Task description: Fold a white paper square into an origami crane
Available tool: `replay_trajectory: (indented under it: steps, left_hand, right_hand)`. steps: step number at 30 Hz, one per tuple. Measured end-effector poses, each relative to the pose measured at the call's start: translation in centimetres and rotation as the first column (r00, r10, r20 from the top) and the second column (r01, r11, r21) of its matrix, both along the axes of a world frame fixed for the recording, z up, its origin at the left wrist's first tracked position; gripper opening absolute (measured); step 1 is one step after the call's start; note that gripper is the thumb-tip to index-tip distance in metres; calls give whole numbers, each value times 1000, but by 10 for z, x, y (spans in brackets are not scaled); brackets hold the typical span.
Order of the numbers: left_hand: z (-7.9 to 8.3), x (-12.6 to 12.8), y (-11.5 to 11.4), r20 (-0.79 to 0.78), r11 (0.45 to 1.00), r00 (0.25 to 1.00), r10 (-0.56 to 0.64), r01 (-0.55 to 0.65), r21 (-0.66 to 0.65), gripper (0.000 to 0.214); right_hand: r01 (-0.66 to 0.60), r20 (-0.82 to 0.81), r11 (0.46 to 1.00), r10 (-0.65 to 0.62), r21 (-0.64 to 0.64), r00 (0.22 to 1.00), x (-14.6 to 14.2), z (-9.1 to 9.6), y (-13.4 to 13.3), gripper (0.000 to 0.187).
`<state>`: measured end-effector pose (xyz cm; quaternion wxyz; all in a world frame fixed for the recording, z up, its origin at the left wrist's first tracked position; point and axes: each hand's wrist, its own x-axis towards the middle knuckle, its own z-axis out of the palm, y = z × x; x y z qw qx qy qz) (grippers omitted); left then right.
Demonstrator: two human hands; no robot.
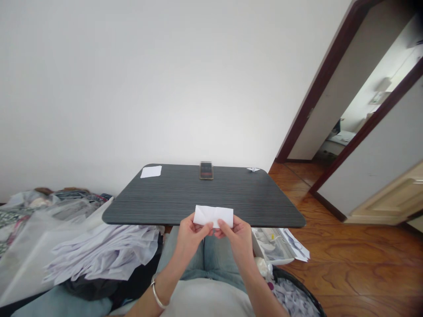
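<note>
A folded white paper [213,215] is held up at the near edge of the dark grey table [185,198]. My left hand [191,231] pinches its lower left part, thumb on top. My right hand [236,231] pinches the lower right part beside it. Both hands hover over my lap, in front of the table's edge. A silver bracelet sits on my left wrist.
A phone [206,170] stands at the table's far middle, a white sheet [151,171] lies at the far left, and a small folded paper figure [253,169] at the far right. Piled papers [105,253] and plastic bags lie left. A basket of paper [294,295] sits right. An open doorway is at right.
</note>
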<state>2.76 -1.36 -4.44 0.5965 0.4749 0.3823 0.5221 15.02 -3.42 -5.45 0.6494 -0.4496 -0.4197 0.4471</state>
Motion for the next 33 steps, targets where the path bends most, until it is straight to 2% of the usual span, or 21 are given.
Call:
replay_trajectory:
  steps: [11, 22, 27, 33]
  left_hand:
    - [0, -1, 1, 8, 999, 999, 38, -38, -7, 21]
    - [0, 2, -2, -12, 994, 994, 106, -106, 35, 15]
    - [-4, 2, 0, -11, 995, 996, 94, -93, 37, 17]
    - [-13, 0, 6, 17, 999, 1000, 16, -17, 30, 30]
  right_hand:
    - [-22, -17, 1000, 22, 18, 1000, 2, -3, 2, 18]
    - [40, -24, 999, -41, -8, 999, -3, -3, 1, 18]
    - [30, -20, 1000, -30, -3, 999, -2, -4, 3, 18]
    - [28, -5, 999, -28, -30, 1000, 1, -8, 6, 19]
